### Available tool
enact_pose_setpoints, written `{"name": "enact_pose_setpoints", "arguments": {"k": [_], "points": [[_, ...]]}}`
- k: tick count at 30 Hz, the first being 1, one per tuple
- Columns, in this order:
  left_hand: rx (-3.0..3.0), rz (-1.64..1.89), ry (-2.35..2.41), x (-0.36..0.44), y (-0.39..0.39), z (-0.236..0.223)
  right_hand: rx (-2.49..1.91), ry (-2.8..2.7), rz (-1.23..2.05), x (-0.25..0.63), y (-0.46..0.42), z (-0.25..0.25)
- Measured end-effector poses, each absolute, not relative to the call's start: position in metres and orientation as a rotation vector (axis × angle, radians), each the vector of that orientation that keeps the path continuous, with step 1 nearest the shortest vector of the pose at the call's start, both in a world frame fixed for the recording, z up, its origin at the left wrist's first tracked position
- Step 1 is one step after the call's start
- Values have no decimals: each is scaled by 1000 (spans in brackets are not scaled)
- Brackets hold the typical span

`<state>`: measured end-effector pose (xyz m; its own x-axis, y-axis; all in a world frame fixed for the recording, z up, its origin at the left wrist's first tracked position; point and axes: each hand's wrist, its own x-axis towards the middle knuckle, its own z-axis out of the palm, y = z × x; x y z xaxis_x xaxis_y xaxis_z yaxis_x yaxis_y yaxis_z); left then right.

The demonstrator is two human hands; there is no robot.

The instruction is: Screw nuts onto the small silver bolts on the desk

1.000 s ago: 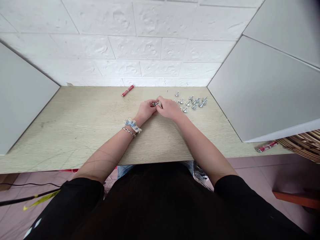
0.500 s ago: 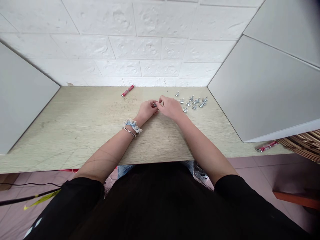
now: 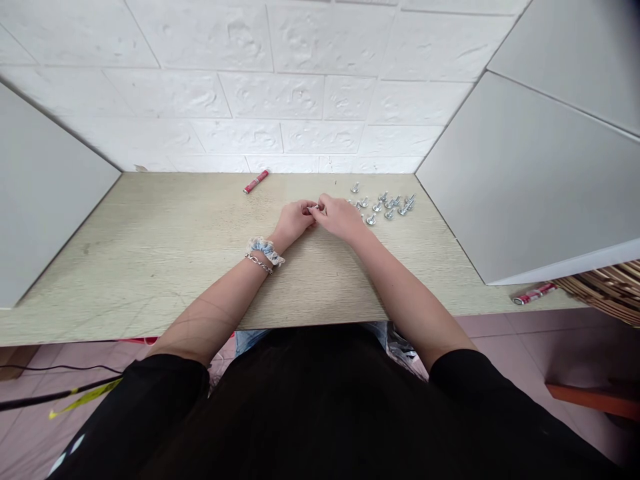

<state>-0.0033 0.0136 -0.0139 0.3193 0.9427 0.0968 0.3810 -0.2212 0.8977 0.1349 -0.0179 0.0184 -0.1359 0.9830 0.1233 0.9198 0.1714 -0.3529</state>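
Observation:
My left hand [image 3: 294, 220] and my right hand [image 3: 340, 217] meet over the middle of the wooden desk [image 3: 150, 253]. Both pinch one small silver metal part [image 3: 315, 209] between their fingertips; it looks like a screw or bolt, but it is too small to tell more. My left wrist wears a blue scrunchie and a chain bracelet [image 3: 263, 252]. Just right of my right hand lies a scatter of several similar silver screws [image 3: 387, 205] on the desk.
A red tube [image 3: 255, 181] lies near the back wall. Grey panels stand at the left [image 3: 45, 193] and right [image 3: 525, 187] of the desk. A second red tube [image 3: 533, 293] and a wicker basket [image 3: 605, 287] are at the far right.
My right fingers have shifted a little on the small part, and the hands stay together at the same spot. Nothing else has moved.

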Motion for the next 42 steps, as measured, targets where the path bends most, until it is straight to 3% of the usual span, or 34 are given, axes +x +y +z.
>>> {"name": "enact_pose_setpoints", "arguments": {"k": [34,42], "points": [[1859,864,1226,-3,9,-7,-1592,-2144,362,137,-14,12],[1908,858,1207,-3,8,-7,-1753,-2162,320,135,-15,15]]}}
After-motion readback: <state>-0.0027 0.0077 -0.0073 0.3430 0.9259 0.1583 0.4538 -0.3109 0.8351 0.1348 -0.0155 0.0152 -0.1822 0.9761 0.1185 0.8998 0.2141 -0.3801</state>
